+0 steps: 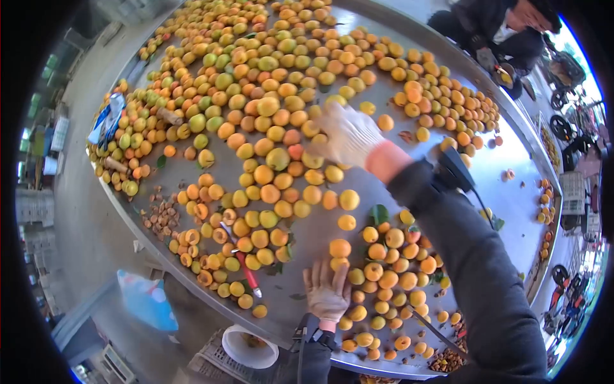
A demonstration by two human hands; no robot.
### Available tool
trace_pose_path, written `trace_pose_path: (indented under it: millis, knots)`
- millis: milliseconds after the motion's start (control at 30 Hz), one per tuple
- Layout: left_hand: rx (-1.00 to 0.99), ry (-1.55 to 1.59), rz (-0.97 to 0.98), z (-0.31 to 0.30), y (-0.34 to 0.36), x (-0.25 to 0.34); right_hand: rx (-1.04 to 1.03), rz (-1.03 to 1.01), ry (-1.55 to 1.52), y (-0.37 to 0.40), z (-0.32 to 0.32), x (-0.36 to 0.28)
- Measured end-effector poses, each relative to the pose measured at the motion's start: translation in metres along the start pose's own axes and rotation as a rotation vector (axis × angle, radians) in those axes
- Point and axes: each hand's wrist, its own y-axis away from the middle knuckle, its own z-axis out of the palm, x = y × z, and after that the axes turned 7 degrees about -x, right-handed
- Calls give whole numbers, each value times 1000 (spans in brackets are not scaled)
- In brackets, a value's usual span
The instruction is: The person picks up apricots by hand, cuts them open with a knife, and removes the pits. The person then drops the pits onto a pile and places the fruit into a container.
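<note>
Many orange-yellow apricots [277,158], some greenish, are spread over a metal table [307,240]. My right hand [350,136], in a pale glove, reaches into the middle of the fruit. Its fingertips are blurred, but thumb and fingers look apart, close to several apricots. My left hand [327,293], also gloved, lies near the table's front edge with fingers stretched out, touching or just beside an apricot [339,248]. To its left, among the fruit, rests a red-handled tool [246,271] with a slim pale end. A loose group of apricots [387,280] lies right of my left hand.
Apricot pits [161,216] are piled at the left, beside halved apricots [192,237]. A blue-and-white glove [110,120] lies on fruit at the left edge. A white bucket [250,346] stands below the front edge. Another person [499,35] crouches beyond the far right edge.
</note>
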Motion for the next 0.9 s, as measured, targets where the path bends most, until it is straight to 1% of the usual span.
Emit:
trace_pose_path:
  millis: [33,67,133,167,200,267,300,333,400,467,500,533,600,633,700,733,767,833,867,900]
  knots:
    - [36,-8,7,5,3,-2,101,47,-64,-34,2,-20]
    - [-4,1,8,2,3,-3,102,4,-66,-61,6,-34]
    - [-2,40,10,4,3,-6,119,-31,156,-104,12,-72]
    - [4,28,-16,4,3,-10,-39,92,281,-112,14,-91]
    - [5,31,-8,5,3,-10,-58,79,277,-114,17,-99]
    - [-9,67,-6,7,3,-7,-89,39,106,-117,25,-98]
    - [35,80,2,6,2,-7,-44,1,113,-115,27,-91]
    - [81,89,15,5,1,-7,-59,4,123,-109,31,-87]
    - [129,95,54,5,0,-8,-336,-4,308,-82,30,-80]
    - [113,87,-13,10,3,-7,-164,-153,317,-28,54,-61]
    - [96,81,-54,12,7,-5,-250,-145,324,-1,55,-57]
    - [95,102,-30,10,7,-5,-330,-134,330,23,53,-54]
    - [119,202,-50,5,4,-4,-539,-201,473,68,44,-47]
    - [133,180,-28,6,4,-5,-685,-217,476,80,34,-46]
    - [137,162,-4,3,1,-4,-337,-96,76,62,22,-23]
    - [143,143,10,1,2,-3,-211,78,40,37,-9,-30]
    - [137,131,14,1,3,-3,-68,131,27,10,-20,-22]
    - [92,95,5,1,4,-4,304,140,222,-51,6,21]
    - [77,85,16,0,5,-4,223,268,111,-61,10,24]
    - [82,76,-1,-1,3,-4,98,292,153,-61,10,12]
